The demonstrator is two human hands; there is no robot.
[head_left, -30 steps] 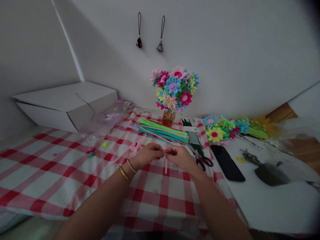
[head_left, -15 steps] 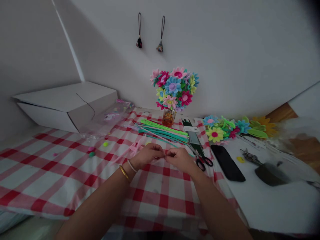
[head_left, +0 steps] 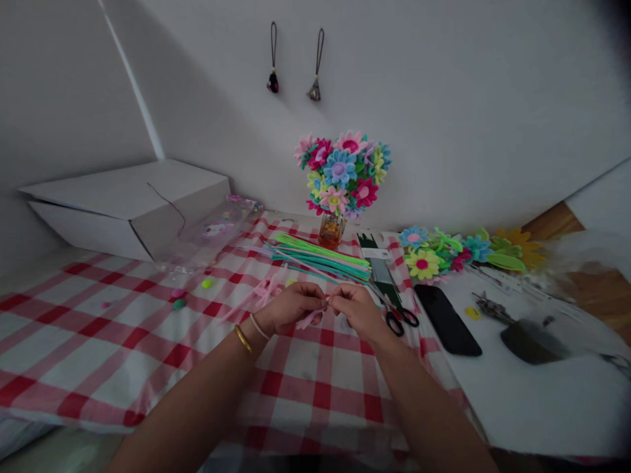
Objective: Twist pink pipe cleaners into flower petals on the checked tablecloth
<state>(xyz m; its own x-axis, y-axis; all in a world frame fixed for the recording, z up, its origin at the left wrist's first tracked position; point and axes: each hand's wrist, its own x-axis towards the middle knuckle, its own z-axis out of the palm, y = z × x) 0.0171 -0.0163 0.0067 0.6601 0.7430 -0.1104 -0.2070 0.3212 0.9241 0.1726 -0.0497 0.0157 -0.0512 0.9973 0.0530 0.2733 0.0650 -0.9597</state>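
Note:
My left hand [head_left: 298,306] pinches a pink pipe cleaner piece [head_left: 308,320], part of which shows below the fingers. Fingertip to fingertip with it, my right hand [head_left: 355,309] is closed in a pinch on the same pink piece; its end between the fingers is mostly hidden. More pink pipe cleaners [head_left: 259,292], some bent into loops, lie on the cloth just left of my hands. Behind them is a bundle of green, teal and pale pipe cleaners [head_left: 320,259]. Black-handled scissors [head_left: 401,320] rest to the right of my right hand.
A red-and-white checked cloth [head_left: 197,374] covers the table. At the back stand a vase of fuzzy flowers [head_left: 331,231] and a white box [head_left: 133,203]. Small pompoms [head_left: 179,303] lie left. Rightward are a black phone [head_left: 447,320], loose flowers [head_left: 424,263] and a glue gun [head_left: 532,341].
My hands stay together in nearly the same place. The pink piece now shows more clearly below my left fingers, and my right fingers have shifted slightly. The view has moved a little.

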